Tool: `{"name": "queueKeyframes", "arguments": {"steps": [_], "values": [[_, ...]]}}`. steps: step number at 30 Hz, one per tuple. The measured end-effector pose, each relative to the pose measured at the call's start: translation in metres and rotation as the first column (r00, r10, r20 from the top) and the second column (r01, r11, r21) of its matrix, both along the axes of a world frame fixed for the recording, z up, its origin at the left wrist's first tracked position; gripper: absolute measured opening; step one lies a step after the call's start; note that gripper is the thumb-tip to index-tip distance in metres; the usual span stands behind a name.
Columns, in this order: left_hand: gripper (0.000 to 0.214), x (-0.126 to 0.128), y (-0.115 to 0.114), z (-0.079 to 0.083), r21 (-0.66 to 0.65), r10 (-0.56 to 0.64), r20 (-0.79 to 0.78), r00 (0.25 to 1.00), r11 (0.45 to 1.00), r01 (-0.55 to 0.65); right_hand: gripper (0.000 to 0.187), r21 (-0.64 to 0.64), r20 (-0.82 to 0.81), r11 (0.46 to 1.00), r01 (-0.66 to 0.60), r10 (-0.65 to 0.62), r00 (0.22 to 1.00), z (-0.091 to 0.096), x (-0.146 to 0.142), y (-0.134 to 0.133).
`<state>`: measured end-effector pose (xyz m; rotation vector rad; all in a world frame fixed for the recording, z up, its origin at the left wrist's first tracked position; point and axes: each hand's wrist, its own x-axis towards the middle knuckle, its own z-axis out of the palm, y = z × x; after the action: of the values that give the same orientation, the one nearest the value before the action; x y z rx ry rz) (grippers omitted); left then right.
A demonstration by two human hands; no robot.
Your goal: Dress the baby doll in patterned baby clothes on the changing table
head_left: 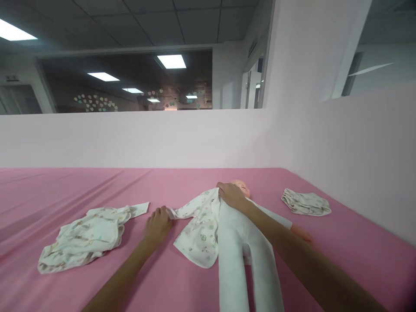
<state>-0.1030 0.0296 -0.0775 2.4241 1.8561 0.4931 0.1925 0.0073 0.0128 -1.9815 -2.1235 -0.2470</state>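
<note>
A baby doll with a white cloth body lies on its back, its head pointing away from me. A white printed baby shirt is spread on the doll's left side in view, one sleeve stretched out. My left hand is closed around that sleeve's cuff end. At the doll's shoulder, my right hand grips the shirt near the collar and partly covers the doll's head. The doll's bare hand lies out to the right, beyond my forearm.
Crumpled printed baby clothing lies to the left. A folded printed cloth rests at the right, near the wall. Everything lies on a pink sheet, bounded by a white wall at the back and another on the right.
</note>
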Motion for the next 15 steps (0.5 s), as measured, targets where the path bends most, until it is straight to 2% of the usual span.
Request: {"name": "queueKeyframes", "arguments": {"steps": [1, 3, 6, 9, 11, 15], "values": [[0.035, 0.000, 0.005, -0.004, 0.070, 0.034, -0.035, 0.999, 0.997, -0.032, 0.033, 0.002, 0.002, 1.000, 0.004, -0.004, 1.000, -0.001, 0.000, -0.001], [0.043, 0.003, 0.014, -0.009, 0.173, 0.027, -0.131, 0.991, 0.985, -0.004, 0.031, -0.004, 0.009, 1.000, 0.007, -0.007, 1.000, -0.001, -0.001, -0.004], [0.041, 0.006, 0.022, -0.010, 0.232, -0.002, -0.279, 0.960, 0.970, 0.069, 0.027, -0.025, 0.016, 1.000, 0.003, -0.002, 1.000, -0.002, -0.001, -0.009], [0.040, 0.003, 0.024, -0.011, 0.331, 0.083, -0.312, 0.946, 0.943, 0.026, 0.026, -0.036, 0.000, 0.999, 0.018, -0.018, 1.000, -0.002, -0.002, -0.012], [0.043, -0.001, 0.023, -0.014, 0.324, 0.101, -0.314, 0.944, 0.946, 0.007, 0.027, -0.038, -0.026, 0.998, 0.049, -0.050, 0.998, -0.004, -0.002, -0.012], [0.049, -0.010, 0.020, -0.019, 0.191, 0.069, -0.290, 0.955, 0.982, -0.013, 0.026, -0.011, -0.107, 0.997, 0.082, -0.083, 0.991, -0.005, -0.004, -0.016]]}}
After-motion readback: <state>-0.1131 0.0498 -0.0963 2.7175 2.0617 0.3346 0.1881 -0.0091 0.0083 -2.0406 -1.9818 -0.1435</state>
